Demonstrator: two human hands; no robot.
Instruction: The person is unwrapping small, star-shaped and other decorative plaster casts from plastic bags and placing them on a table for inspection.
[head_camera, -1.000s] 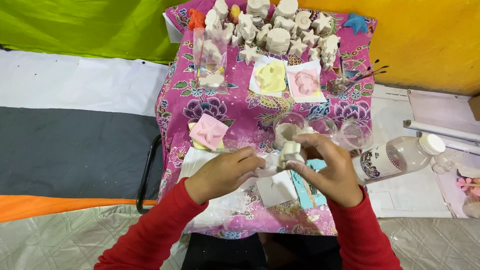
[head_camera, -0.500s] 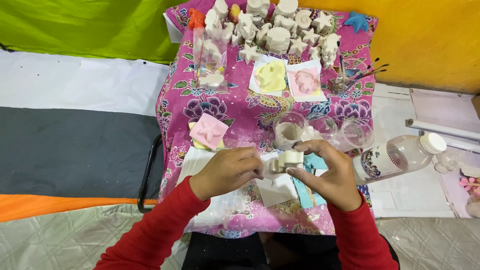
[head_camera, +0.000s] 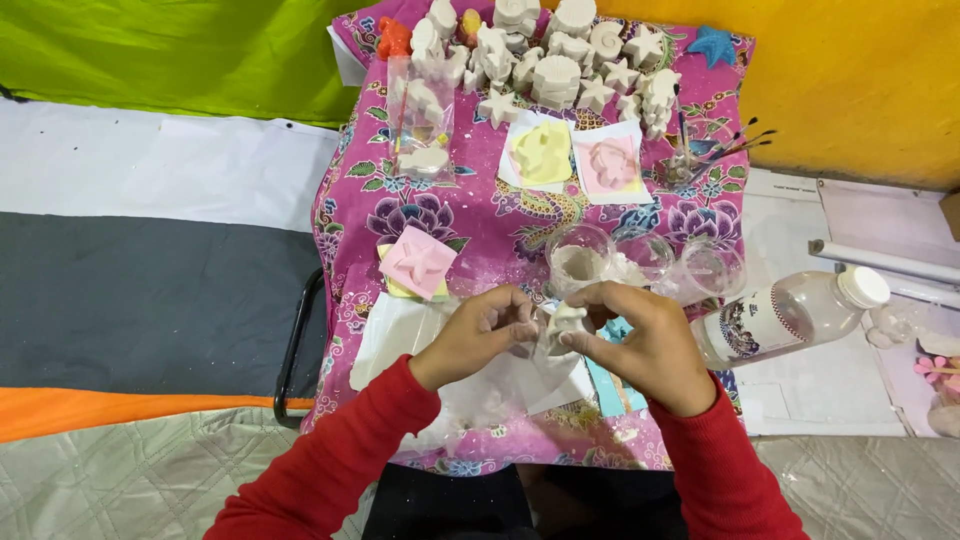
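Change: white cast (head_camera: 563, 325) sat higher between the fingertips half a second ago; now lower, closer in to both hands, above the table's near edge.
Table (head_camera: 480, 215): small, covered in a pink floral cloth; black frame shows at its left edge.
Left hand (head_camera: 480, 335): red sleeve, wrist bent, fingers curled inward, fingertips pinching the cast's left side.
Right hand (head_camera: 645, 345): red sleeve, fingers wrapped over the top, thumb under, gripping the cast's right side.
Bottle (head_camera: 785, 315): clear plastic, white cap, dark oval label; lies on its side off the table's right edge, cap pointing right.
Bag (head_camera: 420, 125): clear, upright, white figures inside; near the far-left corner.
Figures (head_camera: 560, 50): white plaster stars and shells crowded along the far edge; one orange (head_camera: 393, 38), one blue star (head_camera: 716, 45).
Moulds: yellow (head_camera: 541, 152) and pink (head_camera: 610, 165) on white squares, centre; pink star mould (head_camera: 417, 262) near the left edge.
Cups (head_camera: 580, 255): three clear ones just beyond the hands.
Brushes (head_camera: 715, 150): near the right edge.
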